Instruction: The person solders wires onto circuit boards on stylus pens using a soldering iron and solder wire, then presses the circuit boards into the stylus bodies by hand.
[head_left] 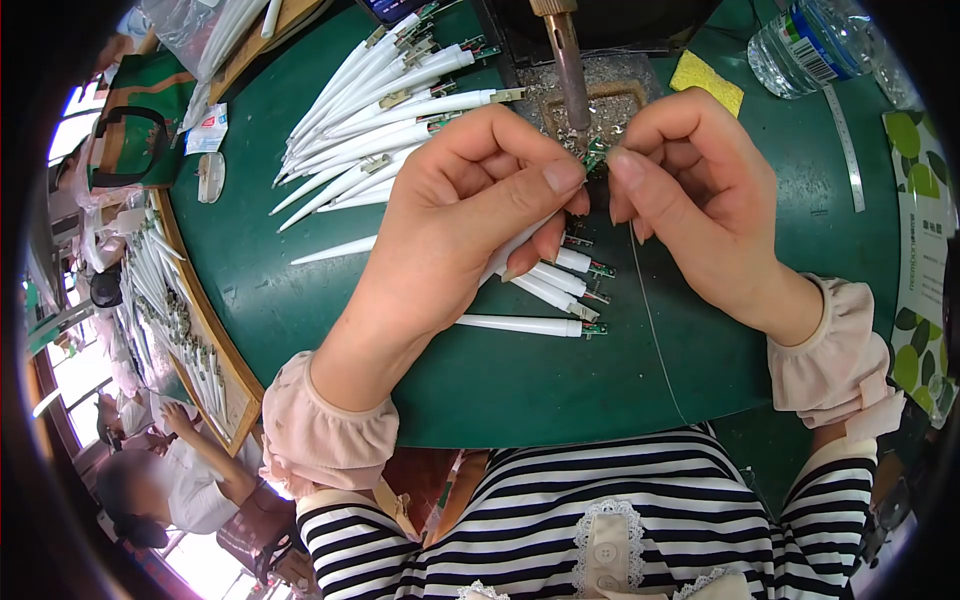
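My left hand (pixel 470 205) is closed around a white tapered stick (pixel 518 240), thumb pressed along it. A small green circuit board (pixel 594 156) at the stick's end sits by the tip of a soldering iron (pixel 568 75), which points down from above. Whether board and tip touch, I cannot tell. My right hand (pixel 700 195) pinches a thin solder wire (pixel 650 315), its fingertips close to the board. The wire hangs down to the table's front edge. Beneath my left hand lie several more white sticks (pixel 530 325) with circuit boards at their right ends.
A large pile of white sticks (pixel 350 120) lies at upper left on the green table (pixel 310 335). A yellow sponge (pixel 707 82), water bottle (pixel 810 45) and metal ruler (pixel 845 150) are at right. Left, another person (pixel 195 480) sits by a wooden tray (pixel 235 400) of sticks.
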